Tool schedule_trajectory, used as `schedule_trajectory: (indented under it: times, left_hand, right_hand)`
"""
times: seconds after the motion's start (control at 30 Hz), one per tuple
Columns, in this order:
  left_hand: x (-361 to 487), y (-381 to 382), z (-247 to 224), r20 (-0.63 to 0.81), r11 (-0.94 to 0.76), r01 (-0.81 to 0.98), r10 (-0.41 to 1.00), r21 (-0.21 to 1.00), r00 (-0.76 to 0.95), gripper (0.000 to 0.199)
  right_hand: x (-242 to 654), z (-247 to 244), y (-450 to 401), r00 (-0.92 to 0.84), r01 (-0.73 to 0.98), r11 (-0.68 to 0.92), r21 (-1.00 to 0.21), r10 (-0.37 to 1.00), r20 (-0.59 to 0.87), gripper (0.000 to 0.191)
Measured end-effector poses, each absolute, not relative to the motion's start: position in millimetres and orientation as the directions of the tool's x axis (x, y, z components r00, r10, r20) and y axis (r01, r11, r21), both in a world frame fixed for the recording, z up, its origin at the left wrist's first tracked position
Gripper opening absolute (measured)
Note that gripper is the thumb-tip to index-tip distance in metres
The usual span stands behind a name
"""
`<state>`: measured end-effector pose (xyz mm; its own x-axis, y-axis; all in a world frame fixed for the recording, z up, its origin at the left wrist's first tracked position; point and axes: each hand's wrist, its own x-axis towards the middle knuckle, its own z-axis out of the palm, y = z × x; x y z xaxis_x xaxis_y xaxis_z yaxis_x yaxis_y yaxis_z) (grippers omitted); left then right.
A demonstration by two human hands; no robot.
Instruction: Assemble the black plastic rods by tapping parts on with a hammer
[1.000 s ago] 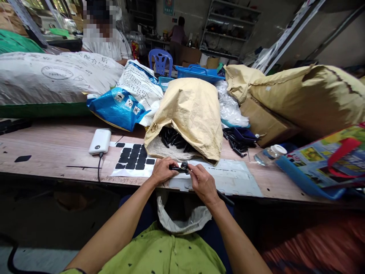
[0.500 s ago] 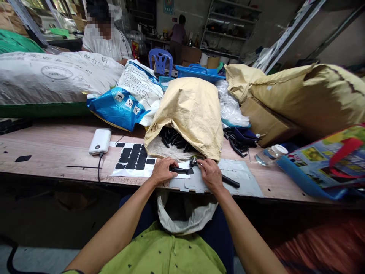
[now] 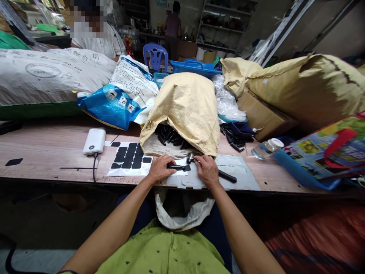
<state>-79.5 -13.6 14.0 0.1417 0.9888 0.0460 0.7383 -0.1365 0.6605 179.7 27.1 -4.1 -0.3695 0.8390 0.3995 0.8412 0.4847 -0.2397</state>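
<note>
My left hand (image 3: 160, 168) is closed around a slim black piece (image 3: 177, 167), which lies low over the bench top and points right. At its tip is a small flat black patch (image 3: 187, 168), on a white strip. My right hand (image 3: 208, 169) is closed on a hammer (image 3: 227, 176). Its metal head stands just above the tip of the black piece, apart from it, and its black handle sticks out right of the hand. A sheet of black stickers (image 3: 129, 155) lies left of my left hand. Behind both hands, a yellowish sack (image 3: 185, 102) opens toward me with many black pieces inside.
A white power bank (image 3: 94, 141) with a cable lies at left. More black pieces (image 3: 232, 140) and a clear jar (image 3: 267, 148) are at right, near a colourful bag (image 3: 327, 152). An open white sack (image 3: 182, 224) hangs at my lap. Two people are beyond the bench.
The whole scene has shifted slightly left and up in the picture. Both hands keep their holds, and the hammer and black piece stay almost the same relative to each other.
</note>
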Motion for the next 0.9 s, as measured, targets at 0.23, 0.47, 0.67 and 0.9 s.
schedule_trajectory:
  times: [0.23,0.47,0.67,0.9]
  left_hand:
    - [-63.0,-62.4,34.4,0.043,-0.248,0.534,0.93,0.808,0.366,0.023]
    - [-26.7,-120.4,-0.6,-0.405,-0.129,0.857,0.839,0.5,0.362,0.025]
    - [-16.6,-120.2,-20.9,-0.499,-0.126,0.954,0.829,0.273,0.252,0.032]
    - [-35.8,-85.1,35.3,-0.338,-0.059,0.68,0.834,0.731,0.436,0.027]
  right_hand:
    - [180.5,-5.1,27.8,-0.366,0.842,0.481,-0.243,0.841,0.398,0.026]
    - [180.0,-4.9,27.1,-0.354,0.845,0.473,-0.249,0.845,0.4,0.024]
    - [180.1,-3.9,26.7,-0.355,0.844,0.474,-0.249,0.844,0.402,0.024]
    - [179.5,-4.1,26.7,-0.357,0.846,0.476,-0.241,0.84,0.408,0.024]
